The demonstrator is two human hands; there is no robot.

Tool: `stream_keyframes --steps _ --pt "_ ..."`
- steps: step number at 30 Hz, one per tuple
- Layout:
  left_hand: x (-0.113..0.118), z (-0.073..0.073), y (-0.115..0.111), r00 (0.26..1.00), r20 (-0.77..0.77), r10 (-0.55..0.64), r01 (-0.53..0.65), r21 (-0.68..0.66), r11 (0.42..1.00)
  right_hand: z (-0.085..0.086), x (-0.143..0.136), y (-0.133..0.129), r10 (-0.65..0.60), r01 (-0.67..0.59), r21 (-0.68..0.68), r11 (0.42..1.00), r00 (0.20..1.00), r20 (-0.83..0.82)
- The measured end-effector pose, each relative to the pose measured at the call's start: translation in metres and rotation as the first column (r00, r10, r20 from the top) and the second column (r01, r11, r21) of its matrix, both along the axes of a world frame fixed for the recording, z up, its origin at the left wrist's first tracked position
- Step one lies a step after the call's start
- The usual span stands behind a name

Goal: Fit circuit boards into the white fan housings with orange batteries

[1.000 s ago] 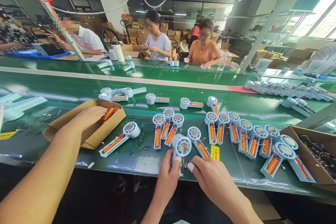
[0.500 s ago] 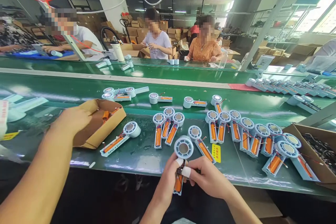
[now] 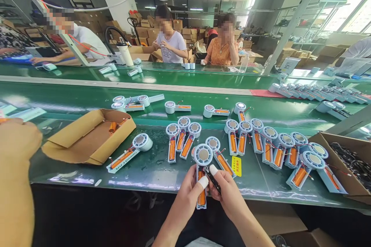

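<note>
**A:** What is happening at the near edge of the bench?

**B:** The left hand (image 3: 189, 193), a white cot on its thumb, is gripping a pale blue handheld fan body with a round head and an orange battery in its open handle (image 3: 201, 177), holding it just over the glossy green bench (image 3: 150, 173). The right hand (image 3: 227, 195) is pressing in beside it, fingers closed on a small dark circuit board (image 3: 213, 179) that is touching the handle.

**A:** And beside those hands?

**B:** A yellow label (image 3: 237, 165) is lying on the bench just right of the held fan. A single matching fan body (image 3: 129, 152) is lying to the left, and past it an open brown cardboard box (image 3: 87, 139) is sitting with an orange battery (image 3: 113, 126) inside. Another person's arm (image 3: 16, 177) is filling the near left corner, its fist closed; whether it is holding anything cannot be told.

**A:** Farther along?

**B:** A row of matching fan bodies (image 3: 261, 142) is fanning out behind the hands toward the right, ending near a second cardboard box of dark parts (image 3: 344, 162) at the right edge. More fan bodies (image 3: 174, 107) are lying on the green conveyor belt (image 3: 203, 98) beyond.

**A:** And at the far edge?

**B:** Two seated workers, one in a white shirt (image 3: 169, 44) and one in an orange top (image 3: 223, 50), are facing this way, with stacked cartons (image 3: 145, 31) behind them.
</note>
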State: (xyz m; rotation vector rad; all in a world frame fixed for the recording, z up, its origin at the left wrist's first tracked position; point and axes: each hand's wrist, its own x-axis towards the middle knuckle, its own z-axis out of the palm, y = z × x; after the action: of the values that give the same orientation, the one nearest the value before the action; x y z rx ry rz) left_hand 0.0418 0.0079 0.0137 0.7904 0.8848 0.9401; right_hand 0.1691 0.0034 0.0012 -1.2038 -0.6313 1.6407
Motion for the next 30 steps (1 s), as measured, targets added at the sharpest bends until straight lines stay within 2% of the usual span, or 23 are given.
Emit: stream_keyframes --steps 5,9,13,16,18,19,21,24,25,26,28,30 --pt "0.002 0.0 0.0 0.947 -0.304 0.106 -0.081 0.093 0.992 0.003 -0.002 -0.004 -0.001 -0.004 0.054 0.999 0.996 0.09" --pt "0.005 -0.007 0.001 0.881 -0.431 0.195 -0.183 0.069 0.981 0.009 -0.006 -0.018 -0.007 -0.034 0.2 0.979 0.98 0.2" --pt "0.005 -0.01 0.004 0.871 -0.439 0.222 -0.223 0.049 0.973 0.004 -0.008 -0.036 -0.087 -0.035 0.348 0.937 0.941 0.327" --pt "0.004 -0.014 0.006 0.945 -0.282 0.167 -0.175 -0.004 0.985 -0.007 -0.009 -0.038 -0.175 -0.033 0.409 0.912 0.87 0.461" --pt "0.005 -0.017 0.005 0.982 -0.141 0.124 -0.125 0.007 0.992 -0.013 -0.009 -0.034 -0.252 -0.051 0.453 0.89 0.772 0.583" --pt "0.006 -0.018 0.004 0.986 -0.121 0.112 -0.11 0.027 0.994 -0.015 -0.01 -0.032 -0.287 -0.084 0.472 0.878 0.696 0.659" --pt "0.008 -0.019 0.002 0.972 -0.193 0.13 -0.119 0.068 0.991 -0.017 -0.013 -0.03 -0.307 -0.212 0.451 0.867 0.487 0.818" --pt "0.011 -0.02 -0.001 0.936 -0.313 0.164 -0.138 0.103 0.985 -0.009 -0.015 -0.03 -0.194 -0.417 0.251 0.874 0.174 0.965" --pt "0.011 -0.02 -0.001 0.935 -0.318 0.158 -0.134 0.094 0.986 -0.004 -0.014 -0.031 -0.138 -0.467 0.176 0.867 0.115 0.984" --pt "0.01 -0.021 0.0 0.937 -0.315 0.152 -0.136 0.071 0.988 0.002 -0.012 -0.032 -0.082 -0.507 0.116 0.854 0.089 0.993" --pt "0.008 -0.023 0.002 0.944 -0.286 0.167 -0.178 -0.012 0.984 0.011 -0.004 -0.033 0.018 -0.572 0.065 0.817 0.138 0.99" --pt "0.006 -0.024 0.004 0.959 -0.189 0.212 -0.234 -0.104 0.967 0.015 0.006 -0.032 0.119 -0.607 0.1 0.788 0.31 0.943"
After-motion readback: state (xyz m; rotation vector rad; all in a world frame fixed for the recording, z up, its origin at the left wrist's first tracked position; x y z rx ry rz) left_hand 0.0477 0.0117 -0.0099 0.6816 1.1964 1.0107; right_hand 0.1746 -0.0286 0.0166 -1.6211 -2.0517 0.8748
